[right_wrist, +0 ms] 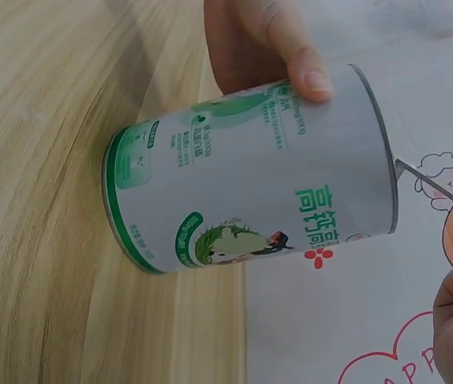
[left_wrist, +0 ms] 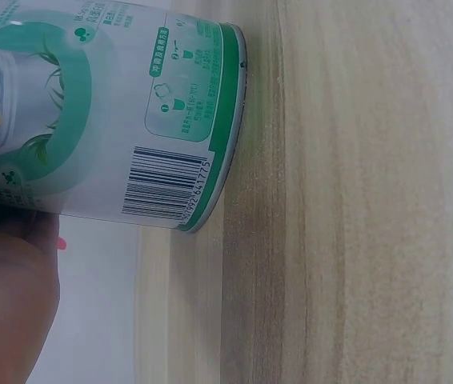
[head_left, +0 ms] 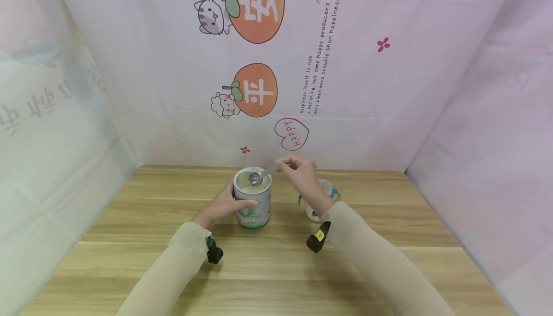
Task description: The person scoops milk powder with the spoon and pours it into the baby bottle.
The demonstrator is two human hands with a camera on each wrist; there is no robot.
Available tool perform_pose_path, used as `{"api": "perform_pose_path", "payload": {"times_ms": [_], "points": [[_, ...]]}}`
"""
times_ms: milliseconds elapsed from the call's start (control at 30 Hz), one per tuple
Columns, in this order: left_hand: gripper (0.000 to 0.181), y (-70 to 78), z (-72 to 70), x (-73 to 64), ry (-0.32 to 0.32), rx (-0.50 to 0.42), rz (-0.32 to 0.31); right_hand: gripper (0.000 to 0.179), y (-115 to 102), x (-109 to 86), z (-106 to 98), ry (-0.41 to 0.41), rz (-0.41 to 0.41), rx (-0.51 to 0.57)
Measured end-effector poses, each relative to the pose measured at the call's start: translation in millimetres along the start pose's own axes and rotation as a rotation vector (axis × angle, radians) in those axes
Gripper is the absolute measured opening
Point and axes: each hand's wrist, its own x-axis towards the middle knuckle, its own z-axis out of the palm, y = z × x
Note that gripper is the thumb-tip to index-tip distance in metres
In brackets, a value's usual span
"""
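Note:
A white-and-green milk powder can [head_left: 263, 206] stands upright on the table with its top open and pale contents inside. My left hand [head_left: 221, 206] grips it from the left, thumb across its front; the right wrist view also shows this thumb [right_wrist: 316, 82] near the upper part of the can [right_wrist: 274, 176]. Above, my right hand [head_left: 301, 177] pinches the handle of a metal spoon [head_left: 256, 178], whose round bowl is over the can's mouth. From the side, the spoon's thin handle [right_wrist: 438, 186] slants across the rim. In the left wrist view the can's barcode [left_wrist: 166, 186] shows.
Behind my right wrist stands a white cup [head_left: 325, 185] with blue handles, partly hidden by the forearm. A wooden table [head_left: 259, 277] lies below, with a printed white cloth [head_left: 354, 138] hanging behind it and cloth on both sides.

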Motion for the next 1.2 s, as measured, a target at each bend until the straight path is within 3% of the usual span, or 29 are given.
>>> {"api": "perform_pose_path", "payload": {"times_ms": [167,500,767,1067,1200], "points": [[0.097,0.9,0.0,-0.4,-0.005,-0.003,0.005,0.023,5.2,3.0,2.2,-0.028,-0.049,-0.072],[0.097,1.0,-0.6,0.6,-0.007,-0.015,0.006,0.014,7.8,9.6,11.5,-0.055,-0.268,-0.276],[0.098,2.5,0.2,-0.1,-0.001,-0.013,-0.029,0.013,9.4,13.9,17.9,-0.098,-0.359,-0.377],[0.097,2.0,-0.7,-0.2,-0.005,-0.02,-0.024,0.007,5.9,14.5,23.9,-0.133,-0.637,-0.568],[0.096,-0.3,-1.2,1.2,-0.013,-0.023,-0.017,0.006,4.4,13.8,25.4,-0.16,-0.631,-0.627]]}}
